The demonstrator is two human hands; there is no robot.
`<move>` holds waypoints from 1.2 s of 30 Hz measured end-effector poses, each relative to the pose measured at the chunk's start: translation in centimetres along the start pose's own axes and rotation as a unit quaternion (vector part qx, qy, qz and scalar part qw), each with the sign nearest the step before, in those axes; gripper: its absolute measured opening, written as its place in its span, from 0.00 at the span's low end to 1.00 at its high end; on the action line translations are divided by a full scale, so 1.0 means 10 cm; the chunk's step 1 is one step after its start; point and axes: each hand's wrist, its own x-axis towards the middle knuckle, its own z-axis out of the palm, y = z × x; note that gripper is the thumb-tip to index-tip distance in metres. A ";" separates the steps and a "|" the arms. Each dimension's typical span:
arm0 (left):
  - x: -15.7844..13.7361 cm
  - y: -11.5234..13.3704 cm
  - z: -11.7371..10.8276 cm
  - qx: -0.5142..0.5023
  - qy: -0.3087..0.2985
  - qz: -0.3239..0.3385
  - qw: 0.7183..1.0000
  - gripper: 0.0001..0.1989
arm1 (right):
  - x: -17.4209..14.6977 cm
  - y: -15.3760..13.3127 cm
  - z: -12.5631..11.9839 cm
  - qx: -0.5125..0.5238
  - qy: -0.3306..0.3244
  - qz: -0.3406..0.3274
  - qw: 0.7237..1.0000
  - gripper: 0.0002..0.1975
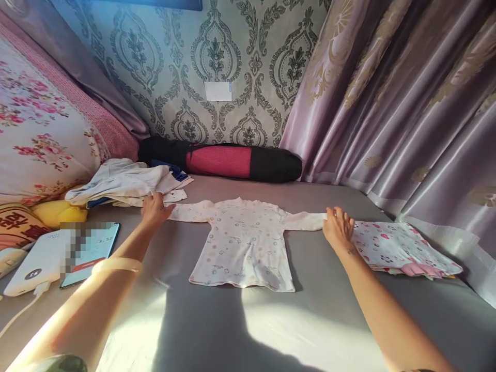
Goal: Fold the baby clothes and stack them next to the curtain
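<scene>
A small white long-sleeved shirt [248, 243] with a faint print lies flat on the grey sheet, both sleeves stretched out sideways. My left hand [155, 209] is closed on the cuff of the sleeve at the left. At the other side, my right hand [339, 227] grips the opposite cuff. Just beyond my left hand is a loose heap of clothes [120, 181], mostly white with some blue. Close to my right hand rests a folded stack of printed clothes [403, 248], white with red and pink marks.
A black and red rolled bag [220, 160] lies along the wall. To the left are a phone [104, 243], a white power bank [36, 263] with a cable, a yellow plush item [60, 213] and a floral cushion [42, 124]. Purple curtains [395, 93] hang at the right.
</scene>
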 end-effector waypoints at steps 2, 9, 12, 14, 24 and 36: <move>-0.15 0.09 -0.04 0.033 -0.011 0.000 0.999 0.23 | -0.14 -0.10 -0.11 0.029 -0.016 -0.024 0.999 0.17; -0.97 0.39 -0.09 0.025 -0.217 0.076 0.973 0.15 | -0.84 -0.40 -0.41 0.207 -0.273 -0.083 0.936 0.17; -1.28 0.45 -0.08 0.032 -0.267 0.116 0.956 0.18 | -1.10 -0.47 -0.47 0.238 -0.294 -0.106 0.920 0.20; -1.43 0.47 -0.07 0.035 -0.275 0.125 0.953 0.18 | -1.23 -0.52 -0.52 0.238 -0.301 -0.101 0.918 0.20; -1.67 0.44 -0.13 0.013 -0.271 0.131 0.954 0.21 | -1.42 -0.61 -0.70 0.235 -0.356 -0.072 0.901 0.19; -1.65 0.43 -0.30 0.086 -0.235 0.149 0.957 0.16 | -1.30 -0.50 -0.81 0.175 -0.389 -0.097 0.899 0.17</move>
